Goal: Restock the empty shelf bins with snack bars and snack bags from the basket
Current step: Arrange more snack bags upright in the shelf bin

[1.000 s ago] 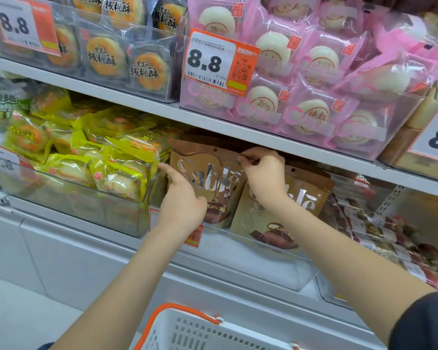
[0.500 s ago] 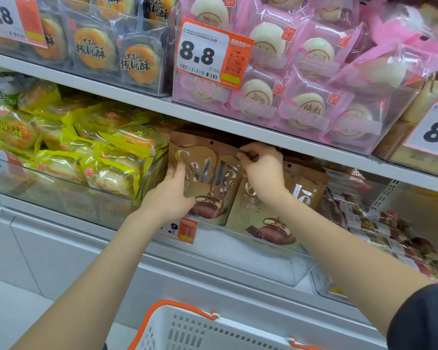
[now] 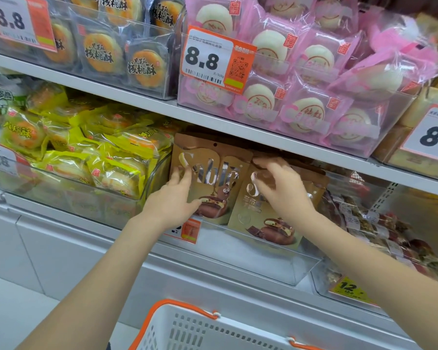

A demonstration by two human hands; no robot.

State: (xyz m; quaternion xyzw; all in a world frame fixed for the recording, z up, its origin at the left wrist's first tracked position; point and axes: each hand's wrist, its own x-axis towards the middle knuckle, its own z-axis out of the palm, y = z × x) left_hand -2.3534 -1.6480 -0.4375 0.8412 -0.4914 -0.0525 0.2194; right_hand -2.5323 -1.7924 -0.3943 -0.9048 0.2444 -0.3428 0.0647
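Two glossy brown snack bags stand upright in the clear plastic bin, with room left in front. The left hand rests spread fingers on the left bag; the right hand, blurred, seems loosely curled over the other. The white slotted basket waits below.

White metal shelving above pale floor

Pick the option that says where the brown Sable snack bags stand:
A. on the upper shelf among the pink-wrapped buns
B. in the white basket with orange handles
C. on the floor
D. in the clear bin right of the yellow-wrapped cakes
D: the brown Sable bags stand upright in the clear bin, just right of the yellow-wrapped cakes, with the left hand and the right hand on them.
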